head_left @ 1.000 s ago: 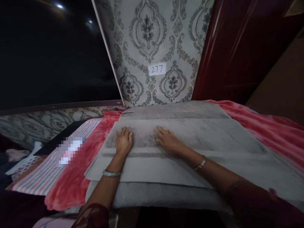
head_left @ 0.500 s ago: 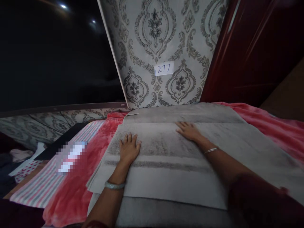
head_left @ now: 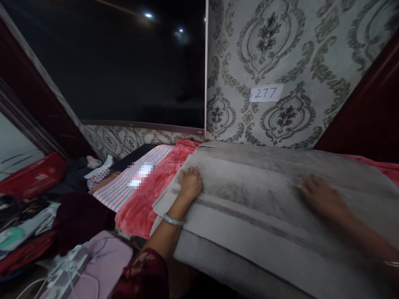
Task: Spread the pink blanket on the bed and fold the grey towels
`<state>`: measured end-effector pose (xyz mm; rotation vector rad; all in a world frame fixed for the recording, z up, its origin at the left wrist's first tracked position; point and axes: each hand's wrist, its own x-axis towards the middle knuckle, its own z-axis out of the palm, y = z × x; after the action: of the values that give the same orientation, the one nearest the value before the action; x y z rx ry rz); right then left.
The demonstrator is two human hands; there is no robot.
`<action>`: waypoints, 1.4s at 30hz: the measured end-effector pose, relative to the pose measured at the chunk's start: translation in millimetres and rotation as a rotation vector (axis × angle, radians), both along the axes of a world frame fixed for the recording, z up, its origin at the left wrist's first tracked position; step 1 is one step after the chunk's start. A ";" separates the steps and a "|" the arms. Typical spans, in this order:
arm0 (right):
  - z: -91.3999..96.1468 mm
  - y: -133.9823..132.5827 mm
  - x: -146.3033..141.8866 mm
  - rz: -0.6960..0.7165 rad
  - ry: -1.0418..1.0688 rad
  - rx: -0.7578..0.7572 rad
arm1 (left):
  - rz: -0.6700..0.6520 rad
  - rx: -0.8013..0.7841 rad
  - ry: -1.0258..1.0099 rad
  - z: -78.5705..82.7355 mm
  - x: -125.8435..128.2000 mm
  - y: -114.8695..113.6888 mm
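Grey towel (head_left: pixel 249 187) lies under left hand (head_left: pixel 190 183) and right hand (head_left: pixel 321 196), both open, flat, well apart.

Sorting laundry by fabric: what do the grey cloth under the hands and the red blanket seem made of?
The grey cloth is probably matte cotton towelling, going by its dense nubby surface and darker woven band. The red blanket looks like synthetic plush fleece: deep soft pile, slight sheen.

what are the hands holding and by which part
Nothing is gripped: the left hand and right hand both rest open and flat on top of the grey towel.
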<state>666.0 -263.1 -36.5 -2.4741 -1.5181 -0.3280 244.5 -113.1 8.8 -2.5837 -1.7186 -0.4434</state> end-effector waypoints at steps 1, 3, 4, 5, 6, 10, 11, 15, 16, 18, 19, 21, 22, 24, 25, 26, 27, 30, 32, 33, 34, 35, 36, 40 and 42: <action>7.0 16.3 -36.3 0.097 0.024 -0.046 | 0.011 -0.003 0.008 2.3 -10.9 -5.5; 18.6 45.7 -113.5 0.372 0.046 -0.085 | 0.028 -0.002 0.033 2.8 -35.1 -17.3; 23.1 57.9 -152.1 0.508 0.060 -0.106 | 0.040 -0.005 0.049 0.8 -47.0 -22.7; 26.7 68.2 -189.3 0.623 0.073 -0.122 | 0.056 -0.016 0.068 -2.4 -58.1 -27.3; 29.3 77.1 -224.1 0.734 0.085 -0.128 | 0.071 -0.035 0.088 -6.7 -67.6 -30.8; 30.3 109.0 -321.8 1.011 0.133 -0.160 | 0.079 -0.092 0.147 -27.5 -87.6 -34.0; 28.3 118.3 -332.9 1.040 0.138 -0.180 | 0.074 -0.086 0.152 -31.8 -89.0 -33.1; 17.1 161.8 -327.0 1.076 0.098 -0.259 | 0.055 -0.036 0.132 -42.3 -90.8 -29.6; 14.7 173.0 -316.7 1.052 0.083 -0.266 | 0.048 -0.033 0.122 -43.6 -91.5 -29.0; 10.7 193.5 -291.3 0.958 0.059 -0.279 | 0.038 -0.035 0.103 -46.1 -93.3 -28.2; 9.3 202.4 -277.3 0.902 0.047 -0.282 | 0.038 -0.036 0.094 -47.4 -94.0 -27.9; 7.7 217.1 -248.9 0.800 0.026 -0.291 | 0.046 -0.034 0.075 -50.3 -95.0 -27.2; 7.8 222.7 -235.5 0.751 0.019 -0.296 | 0.049 -0.035 0.068 -51.7 -95.1 -26.9; 10.3 230.5 -214.0 0.647 0.018 -0.306 | 0.051 -0.036 0.055 -54.3 -94.9 -26.5; 12.6 232.4 -207.9 0.587 0.022 -0.313 | 0.051 -0.037 0.050 -55.2 -94.7 -26.3; 15.5 232.9 -206.3 0.520 0.025 -0.307 | 0.052 -0.039 0.046 -56.0 -94.6 -26.2; 18.6 232.0 -210.0 0.463 0.024 -0.282 | 0.054 -0.040 0.042 -56.5 -94.7 -26.0; 24.6 220.9 -251.3 0.559 0.004 -0.147 | 0.048 -0.036 0.036 -57.5 -95.7 -25.5; 23.5 211.1 -291.8 0.858 0.011 -0.112 | 0.037 -0.029 0.043 -58.2 -96.8 -25.0; 21.6 207.8 -310.1 1.000 0.030 -0.141 | 0.035 -0.026 0.049 -58.7 -97.3 -24.8; 19.2 206.5 -324.6 1.105 0.050 -0.182 | 0.038 -0.024 0.055 -59.3 -97.7 -24.5; 16.6 207.8 -333.9 1.162 0.068 -0.225 | 0.043 -0.023 0.060 -59.8 -98.0 -24.3; 14.2 211.9 -337.5 1.174 0.079 -0.261 | 0.045 -0.024 0.065 -60.4 -98.2 -24.2; 11.0 248.7 -304.9 0.992 0.062 -0.305 | 0.043 -0.017 0.079 -61.5 -97.9 -24.5; 14.9 267.7 -277.8 0.874 0.047 -0.306 | 0.049 -0.001 0.083 -60.8 -97.7 -25.1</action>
<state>388.2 4.6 -21.6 -1.7055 -2.5568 0.1289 146.8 -138.3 -52.0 -2.5159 -1.7505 -0.3293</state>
